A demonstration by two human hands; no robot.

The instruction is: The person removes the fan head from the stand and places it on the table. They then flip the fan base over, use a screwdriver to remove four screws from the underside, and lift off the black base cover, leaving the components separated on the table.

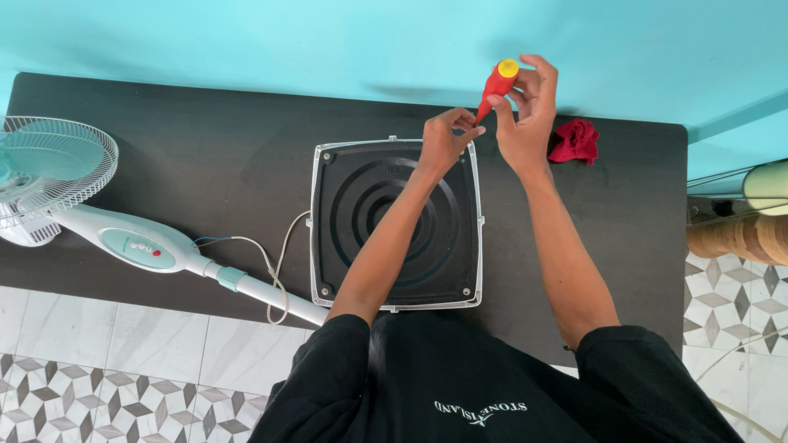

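I count one red screwdriver (pixel 496 84) with a yellow cap, one square fan base (pixel 396 226) lying underside up on the dark tabletop (pixel 205 156), one pedestal fan (pixel 98 213) on its side to my left, and one crumpled red cloth (pixel 574 140) to my right. My right hand (pixel 525 115) grips the screwdriver's handle, raised above the base's far right corner. My left hand (pixel 443 139) pinches around the shaft near its tip, at that same corner. Both my forearms reach forward over the base
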